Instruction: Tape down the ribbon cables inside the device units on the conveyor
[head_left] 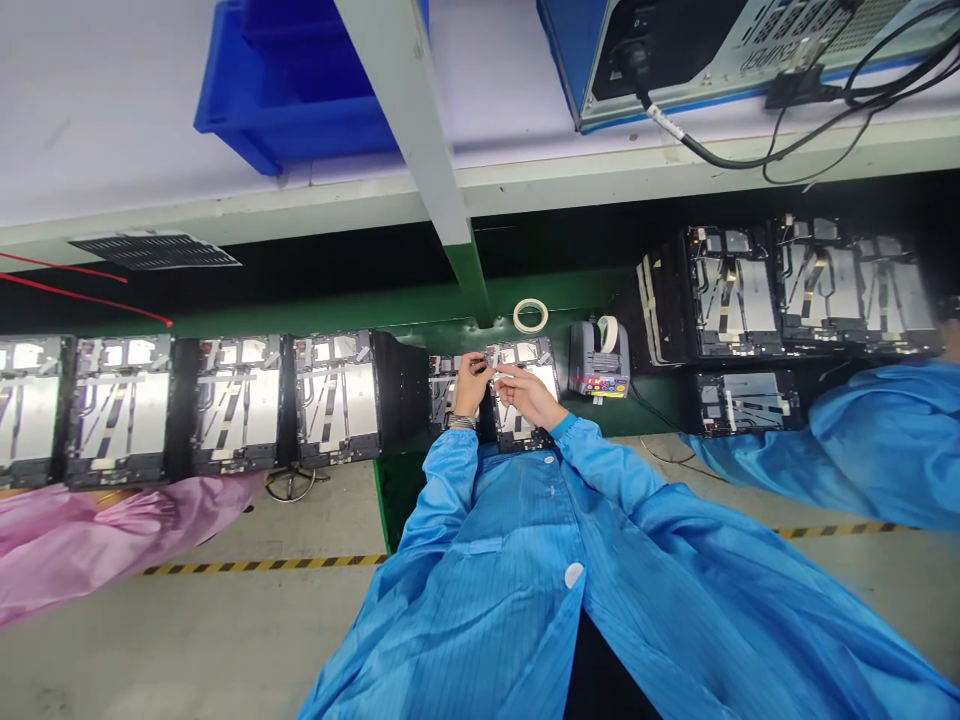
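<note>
Both my hands meet over an open device panel (pixel 534 362) with silver plates and flat cables, lying on the dark green work surface. My left hand (pixel 471 382), with a bracelet at the wrist, has its fingers curled and pinched at the panel's top left. My right hand (pixel 523 392) pinches right beside it, fingertips nearly touching the left hand's. Between the fingertips sits something small and pale that I cannot make out. Blue smock sleeves cover both my arms.
A tape dispenser (pixel 598 362) and a loose tape roll (pixel 530 316) stand right of my hands. Rows of similar panels (pixel 240 405) line the belt to the left and more panels (pixel 814 290) to the right. A pink sleeve (pixel 112 530) and another blue sleeve (pixel 885 440) belong to co-workers.
</note>
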